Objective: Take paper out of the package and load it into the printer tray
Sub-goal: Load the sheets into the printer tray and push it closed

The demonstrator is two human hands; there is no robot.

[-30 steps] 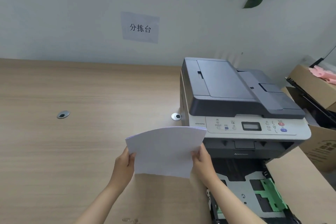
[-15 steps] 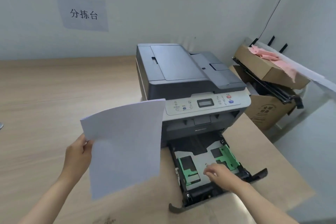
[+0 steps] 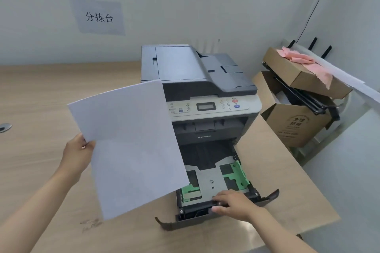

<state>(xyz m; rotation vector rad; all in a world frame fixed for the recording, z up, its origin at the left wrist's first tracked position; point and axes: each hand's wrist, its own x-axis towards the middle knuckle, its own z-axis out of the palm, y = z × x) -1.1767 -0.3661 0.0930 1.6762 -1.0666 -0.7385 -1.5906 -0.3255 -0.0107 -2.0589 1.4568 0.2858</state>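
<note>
The pulled-out tray [image 3: 213,181] is open from above over its grey floor, but the held paper [image 3: 131,146] overhangs its left part and the right hand [image 3: 232,203] lies across its near rim. Green guides [image 3: 238,174] stand up inside (one each side). Left of the printer [image 3: 197,80] the bench [image 3: 37,92] lies bare; cardboard boxes [image 3: 294,125] crowd the right

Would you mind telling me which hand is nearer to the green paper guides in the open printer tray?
Right. The right hand rests on the tray's front edge, just in front of the green paper guides. The left hand holds the paper up over the desk, well off to the left.
</note>
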